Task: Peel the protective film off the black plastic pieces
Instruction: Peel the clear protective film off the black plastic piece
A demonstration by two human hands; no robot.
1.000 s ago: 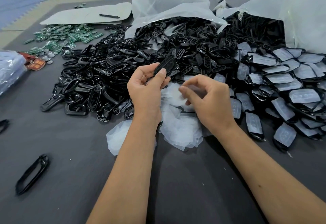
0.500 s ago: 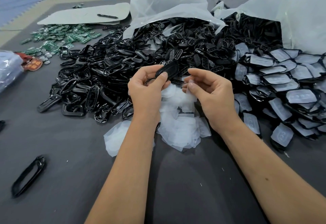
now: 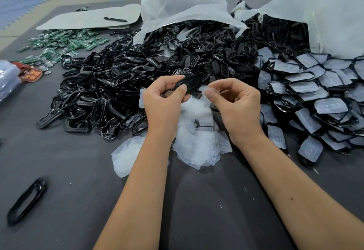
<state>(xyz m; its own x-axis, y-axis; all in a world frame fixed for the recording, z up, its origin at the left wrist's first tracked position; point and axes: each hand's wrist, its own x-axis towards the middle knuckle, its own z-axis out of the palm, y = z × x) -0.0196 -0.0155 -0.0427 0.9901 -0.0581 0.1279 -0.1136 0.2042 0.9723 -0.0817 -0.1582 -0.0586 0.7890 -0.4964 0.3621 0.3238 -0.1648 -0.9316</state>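
Note:
My left hand (image 3: 164, 104) grips a glossy black plastic piece (image 3: 190, 84) between thumb and fingers above the table's middle. Just right of it, my right hand (image 3: 236, 105) pinches a thin strip of clear film (image 3: 205, 90) between thumb and forefinger, close to the piece's right end. Under both hands lies a heap of peeled translucent films (image 3: 194, 141). To the right spreads a pile of black pieces with film on them (image 3: 315, 100). A large mound of bare black frames and button plates (image 3: 122, 84) lies to the left and behind.
Two white plastic bags (image 3: 183, 3) spill black parts at the back. Green circuit boards (image 3: 65, 43) and a pen on a grey sheet (image 3: 115, 19) sit far left. A single black frame (image 3: 26, 200) lies near the front left on the grey table (image 3: 197, 210).
My right hand rose from the film heap up to the black piece and now pinches film beside it. My left hand kept hold of the piece, barely moving.

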